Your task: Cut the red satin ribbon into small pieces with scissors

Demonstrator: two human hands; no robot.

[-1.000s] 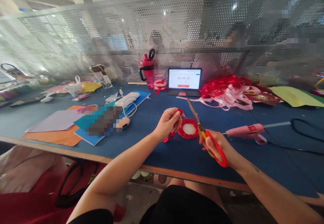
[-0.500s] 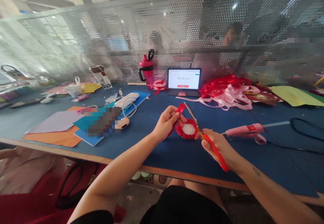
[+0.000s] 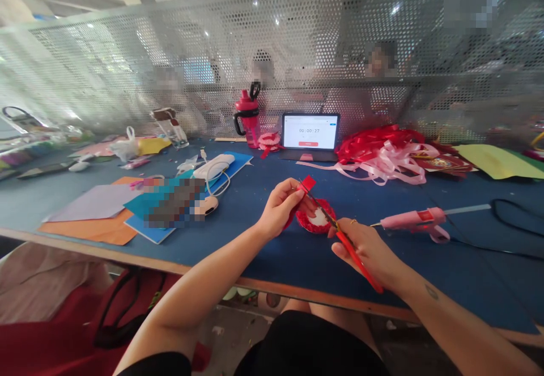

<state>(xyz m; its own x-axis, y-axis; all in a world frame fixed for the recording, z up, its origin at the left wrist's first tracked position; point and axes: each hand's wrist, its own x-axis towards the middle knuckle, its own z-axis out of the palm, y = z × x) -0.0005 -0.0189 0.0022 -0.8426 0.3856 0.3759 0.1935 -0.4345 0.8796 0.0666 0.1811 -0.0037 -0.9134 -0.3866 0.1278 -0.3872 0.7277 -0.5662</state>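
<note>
My left hand [image 3: 278,206] pinches a strip of red ribbon [image 3: 306,184] and holds its end up above the blue table [image 3: 276,251]. My right hand [image 3: 368,251] grips red-handled scissors [image 3: 340,234]; the blades point up-left and meet the ribbon just under its raised end. Below both hands lies a round red ribbon rosette with a white centre [image 3: 315,217], flat on the table and partly hidden by the blades.
A pink glue gun [image 3: 412,220] with a black cord lies to the right. At the back stand a tablet showing a timer [image 3: 310,131], a pink bottle [image 3: 247,115] and a heap of red and pink ribbons [image 3: 382,152]. Coloured paper sheets [image 3: 106,211] lie left. A perforated metal screen [image 3: 272,53] backs the table.
The scissors have tilted down and left, from upright and clear of the ribbon to closing on it. My left hand has lifted the ribbon end a little higher.
</note>
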